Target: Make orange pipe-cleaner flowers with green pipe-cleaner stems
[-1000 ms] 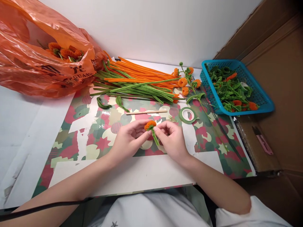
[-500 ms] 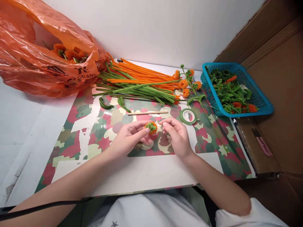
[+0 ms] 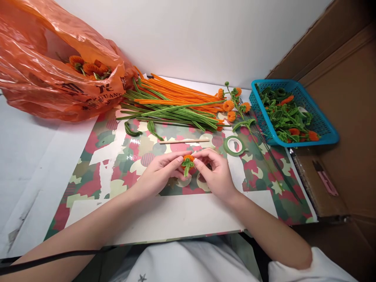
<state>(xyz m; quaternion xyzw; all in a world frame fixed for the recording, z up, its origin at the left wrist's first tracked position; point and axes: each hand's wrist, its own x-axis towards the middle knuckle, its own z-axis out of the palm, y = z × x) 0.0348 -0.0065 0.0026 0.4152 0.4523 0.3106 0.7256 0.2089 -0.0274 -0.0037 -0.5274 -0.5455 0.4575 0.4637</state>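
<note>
Between my hands is a small orange pipe-cleaner flower [image 3: 188, 163] with a green centre piece and a short green stem that points toward me. My left hand [image 3: 163, 168] is closed on its left side, thumb on top. From the right, my right hand [image 3: 214, 170] pinches the flower's edge with thumb and forefinger. Just beyond the hands lies a thin wooden stick [image 3: 184, 141]. A roll of green floral tape [image 3: 225, 145] rests to the right of the stick, and two curled green leaf pieces [image 3: 151, 127] lie at its left.
Green pipe cleaners [image 3: 173, 113] and orange pipe cleaners [image 3: 176, 91] are piled at the back. An orange plastic bag [image 3: 96, 43] holding similar flowers stands back left. A flower branch [image 3: 245, 117] lies beside a blue basket [image 3: 326, 137] of green pieces. A pink cutter [image 3: 326, 179] lies far right.
My right hand has moved left onto the flower, where before it was a little apart from it. The flower has tilted, so its green stem now points toward me.
</note>
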